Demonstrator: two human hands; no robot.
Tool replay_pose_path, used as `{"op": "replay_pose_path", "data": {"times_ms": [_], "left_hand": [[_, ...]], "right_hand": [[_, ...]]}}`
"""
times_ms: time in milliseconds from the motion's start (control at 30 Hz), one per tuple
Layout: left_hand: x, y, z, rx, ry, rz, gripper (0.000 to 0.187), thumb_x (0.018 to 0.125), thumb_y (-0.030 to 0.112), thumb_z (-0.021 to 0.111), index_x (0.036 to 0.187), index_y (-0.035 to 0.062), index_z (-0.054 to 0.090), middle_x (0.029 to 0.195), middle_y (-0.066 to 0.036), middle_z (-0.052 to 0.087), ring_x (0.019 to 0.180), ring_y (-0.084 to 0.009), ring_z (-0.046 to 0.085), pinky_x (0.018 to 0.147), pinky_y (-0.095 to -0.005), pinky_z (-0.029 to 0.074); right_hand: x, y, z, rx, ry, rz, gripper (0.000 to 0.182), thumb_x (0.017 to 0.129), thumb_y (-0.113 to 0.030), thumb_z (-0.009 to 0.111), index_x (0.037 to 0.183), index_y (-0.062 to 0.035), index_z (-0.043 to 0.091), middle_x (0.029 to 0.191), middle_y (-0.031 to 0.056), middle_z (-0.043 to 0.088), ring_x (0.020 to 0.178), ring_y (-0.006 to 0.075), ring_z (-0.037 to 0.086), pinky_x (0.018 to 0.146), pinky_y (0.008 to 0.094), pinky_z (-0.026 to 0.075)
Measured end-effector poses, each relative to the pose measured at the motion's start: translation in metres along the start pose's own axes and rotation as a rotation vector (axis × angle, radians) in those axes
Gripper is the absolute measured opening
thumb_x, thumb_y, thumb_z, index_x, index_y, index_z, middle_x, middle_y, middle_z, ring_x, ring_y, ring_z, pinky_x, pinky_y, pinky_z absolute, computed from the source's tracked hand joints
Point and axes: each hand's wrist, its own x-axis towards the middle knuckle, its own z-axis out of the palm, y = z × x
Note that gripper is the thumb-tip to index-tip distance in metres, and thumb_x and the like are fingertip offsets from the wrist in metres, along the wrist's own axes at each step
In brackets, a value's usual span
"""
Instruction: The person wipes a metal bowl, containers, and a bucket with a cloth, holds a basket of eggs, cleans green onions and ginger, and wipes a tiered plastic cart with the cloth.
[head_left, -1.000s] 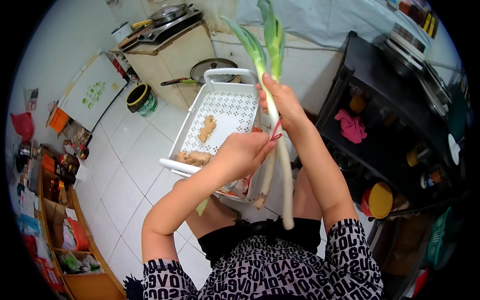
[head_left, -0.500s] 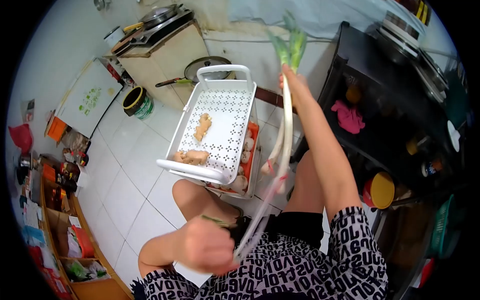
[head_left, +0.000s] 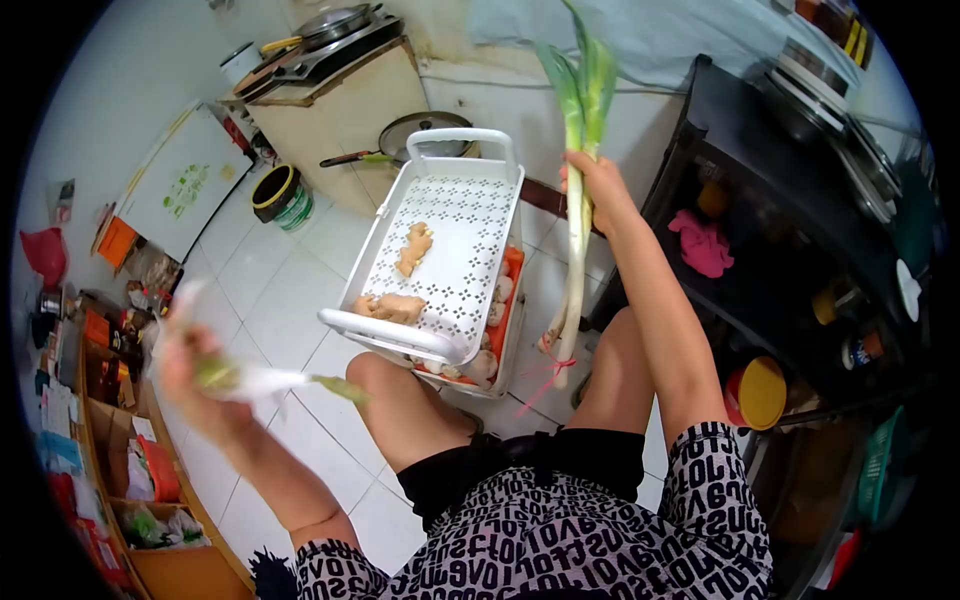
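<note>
My right hand point(head_left: 600, 190) is closed around the upper stalks of a bunch of leeks point(head_left: 573, 255). The green leaves point up past the fist, and the white root ends hang down, bound with a pink-red tie point(head_left: 553, 370). Out to the left, my left hand point(head_left: 195, 375) is blurred by motion, its fingers closed on a thin, pale and green peeled leek leaf point(head_left: 285, 382). Between the two arms, a white perforated basket tray point(head_left: 462, 255) holds two pieces of ginger point(head_left: 413, 248), one in the middle and one near the front handle.
Below the tray, an orange bin holds white bulbs point(head_left: 483, 367). A black shelf point(head_left: 740, 150) stands at right with a pink cloth point(head_left: 700, 242). At the back are a lidded pan point(head_left: 425, 135) and a green-and-black bucket point(head_left: 284, 197). A wooden cabinet point(head_left: 190, 575) lines the left.
My left hand has swung from near my lap out to the left, taking the pale strip away from the leeks. The leeks now hang straighter in my right hand, which has dropped slightly.
</note>
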Motion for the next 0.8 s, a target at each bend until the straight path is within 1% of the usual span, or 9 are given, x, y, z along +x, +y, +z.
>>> {"op": "replay_pose_path", "data": {"times_ms": [100, 200, 300, 400, 433, 567, 633, 733, 800], "left_hand": [[-0.010, -0.017, 0.073, 0.092, -0.315, -0.144, 0.018, 0.088, 0.016, 0.061, 0.089, -0.0009, 0.068, 0.072, -0.001, 0.059, 0.065, -0.0062, 0.050, 0.057, -0.0194, 0.039], [-0.015, -0.043, 0.128, 0.149, -0.572, -0.235, 0.025, 0.088, 0.015, 0.062, 0.109, 0.0034, 0.056, 0.076, -0.003, 0.063, 0.066, -0.0076, 0.055, 0.056, -0.0235, 0.042], [-0.024, -0.063, 0.171, 0.177, -0.683, -0.302, 0.032, 0.089, 0.017, 0.060, 0.118, 0.0069, 0.048, 0.073, -0.008, 0.063, 0.065, -0.0154, 0.060, 0.058, -0.0302, 0.046], [-0.032, -0.047, 0.200, 0.358, -0.765, -0.186, 0.036, 0.089, 0.020, 0.060, 0.121, 0.0082, 0.048, 0.069, -0.013, 0.062, 0.061, -0.0259, 0.062, 0.058, -0.0362, 0.048], [-0.033, -0.041, 0.208, 0.482, -0.852, -0.107, 0.039, 0.089, 0.022, 0.061, 0.123, 0.0090, 0.047, 0.067, -0.016, 0.062, 0.060, -0.0323, 0.063, 0.058, -0.0398, 0.049], [-0.046, -0.054, 0.230, 0.557, -0.774, 0.056, 0.035, 0.090, 0.021, 0.063, 0.120, 0.0078, 0.051, 0.064, -0.015, 0.061, 0.059, -0.0258, 0.063, 0.055, -0.0365, 0.045], [-0.049, -0.058, 0.233, 0.575, -0.677, 0.179, 0.032, 0.088, 0.024, 0.067, 0.111, 0.0067, 0.054, 0.064, -0.016, 0.063, 0.059, -0.0329, 0.064, 0.053, -0.0407, 0.046], [-0.051, -0.061, 0.231, 0.572, -0.657, 0.093, 0.031, 0.085, 0.027, 0.068, 0.102, 0.0057, 0.054, 0.069, -0.018, 0.065, 0.067, -0.0398, 0.064, 0.058, -0.0460, 0.049], [-0.053, -0.068, 0.227, 0.570, -0.671, 0.083, 0.030, 0.086, 0.027, 0.069, 0.100, 0.0052, 0.055, 0.066, -0.016, 0.064, 0.063, -0.0356, 0.064, 0.056, -0.0420, 0.048]], "right_hand": [[-0.020, 0.000, 0.021, 0.133, -0.270, 0.048, 0.034, 0.081, -0.013, 0.050, 0.109, 0.0053, 0.049, 0.093, 0.0148, 0.061, 0.078, 0.0217, 0.061, 0.073, 0.0354, 0.051], [-0.043, -0.008, 0.039, 0.223, -0.487, 0.056, 0.036, 0.083, -0.016, 0.048, 0.114, 0.0023, 0.048, 0.097, 0.0137, 0.060, 0.086, 0.0220, 0.059, 0.078, 0.0367, 0.049], [-0.055, -0.010, 0.048, 0.365, -0.614, 0.144, 0.040, 0.094, -0.029, 0.040, 0.117, 0.0031, 0.050, 0.103, 0.0155, 0.060, 0.094, 0.0256, 0.059, 0.088, 0.0370, 0.047], [-0.056, -0.004, 0.048, 0.526, -0.905, 0.173, 0.072, 0.099, -0.061, 0.019, 0.128, -0.0005, 0.045, 0.112, 0.0135, 0.060, 0.101, 0.0258, 0.059, 0.091, 0.0371, 0.046], [-0.066, -0.011, 0.054, 0.526, -0.907, 0.176, 0.072, 0.099, -0.061, 0.019, 0.128, -0.0005, 0.045, 0.112, 0.0135, 0.060, 0.101, 0.0258, 0.059, 0.091, 0.0371, 0.046], [-0.090, -0.014, 0.071, 0.478, -0.761, 0.243, 0.066, 0.101, -0.056, 0.020, 0.135, -0.0036, 0.040, 0.124, 0.0132, 0.056, 0.112, 0.0242, 0.057, 0.095, 0.0395, 0.045], [-0.090, -0.009, 0.075, 0.445, -0.765, 0.250, 0.057, 0.102, -0.051, 0.025, 0.133, -0.0059, 0.040, 0.122, 0.0130, 0.055, 0.110, 0.0230, 0.058, 0.093, 0.0400, 0.046], [-0.089, -0.005, 0.078, 0.544, -0.703, 0.260, 0.042, 0.103, -0.043, 0.037, 0.127, -0.0083, 0.043, 0.117, 0.0117, 0.055, 0.107, 0.0221, 0.059, 0.087, 0.0401, 0.050], [-0.089, -0.007, 0.082, 0.515, -0.646, 0.257, 0.036, 0.102, -0.039, 0.042, 0.122, -0.0093, 0.043, 0.111, 0.0101, 0.055, 0.102, 0.0211, 0.059, 0.083, 0.0395, 0.051]]}}
